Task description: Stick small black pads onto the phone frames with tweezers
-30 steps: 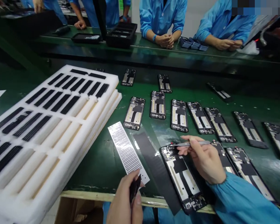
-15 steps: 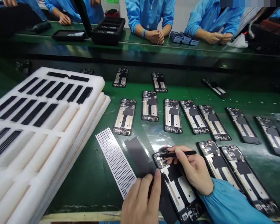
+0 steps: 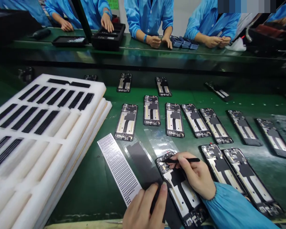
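Note:
My right hand [image 3: 196,175] grips black tweezers [image 3: 193,160] near the middle. Their tip is over the circuit board at the upper end of an opened phone body [image 3: 181,190], which lies tilted on the green bench. My left hand [image 3: 145,208] rests beside the phone's left edge with its fingers stretched out, the index fingertip at the frame. Under and beside this hand lie a dark film strip [image 3: 140,156] and a white sheet of small black dots [image 3: 119,168]. A clear plastic film [image 3: 159,141] lies just above the phone.
Several similar phone bodies [image 3: 175,120] lie across the bench, two [image 3: 222,167] close by my right hand. White foam trays [image 3: 97,92] with black strips stand stacked at left. Behind a raised ledge [image 3: 143,57], co-workers in blue sit near a black compartment box [image 3: 108,36].
The tweezers' tip has shifted slightly left on the board, and the left index fingertip a little lower along the phone. Across the ledge, one person's hand has come over the black box; another's clasped hands have parted.

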